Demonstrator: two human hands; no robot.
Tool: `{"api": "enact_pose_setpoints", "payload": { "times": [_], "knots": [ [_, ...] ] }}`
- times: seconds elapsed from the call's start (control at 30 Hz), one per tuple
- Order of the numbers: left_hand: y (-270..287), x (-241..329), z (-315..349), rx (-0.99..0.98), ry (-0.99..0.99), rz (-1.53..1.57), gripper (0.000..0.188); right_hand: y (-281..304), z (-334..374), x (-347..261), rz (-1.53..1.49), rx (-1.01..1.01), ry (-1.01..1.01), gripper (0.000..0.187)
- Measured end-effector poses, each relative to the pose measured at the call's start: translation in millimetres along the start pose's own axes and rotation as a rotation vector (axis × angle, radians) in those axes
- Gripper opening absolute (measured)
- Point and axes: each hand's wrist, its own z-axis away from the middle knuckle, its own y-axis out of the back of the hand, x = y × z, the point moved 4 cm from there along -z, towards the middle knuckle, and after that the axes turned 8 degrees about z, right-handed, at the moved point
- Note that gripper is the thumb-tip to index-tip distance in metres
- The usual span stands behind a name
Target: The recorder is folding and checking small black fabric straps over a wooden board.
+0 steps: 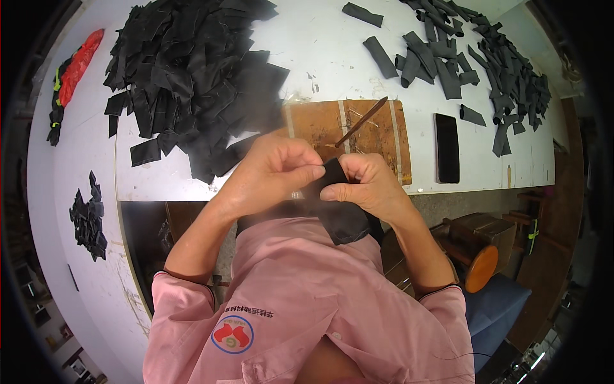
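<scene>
A piece of black fabric (344,221) hangs from both my hands, in front of the table's near edge and over my lap. The fingertips of my left hand (274,171) pinch its upper left corner. My right hand (371,185) grips the same piece a little to the right, thumb lying across the cloth. Just beyond my hands lies a worn brown board (313,118) with pale strips, and a thin dark pointed stick (364,120) rests slanting on it. At the back left rises a big heap of flat black fabric pieces (185,70).
Narrow rolled black fabric tubes (448,77) lie scattered and piled at the back right. A dark phone (448,148) sits right of the board. On the left surface are a small black fabric pile (88,221) and a red bundle (80,67). An orange round stool seat (481,269) stands below right.
</scene>
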Motion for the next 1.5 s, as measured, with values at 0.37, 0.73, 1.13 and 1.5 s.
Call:
{"api": "enact_pose_setpoints", "payload": {
  "times": [0.37, 0.73, 1.13, 1.5],
  "knots": [
    [2.6, -9.3, 3.7, 0.172, 0.062, 0.339, 0.020, 5.0, 12.4, -4.7, 0.034, 0.220, 0.154, 0.011],
    [2.2, 3.3, -4.2, -0.111, 0.157, 0.037, 0.005, 5.0, 4.6, -9.5, 0.240, -0.115, 0.145, 0.013],
    [-25.6, -26.9, 2.9, 0.398, -0.156, -0.022, 0.006, -8.5, 17.6, -16.4, 0.227, 0.611, 0.403, 0.011],
    [-30.5, -26.9, 1.5, 0.811, -0.530, -0.520, 0.011, -18.4, 5.4, -17.3, 0.868, 0.741, 0.510, 0.013]
  ]
}}
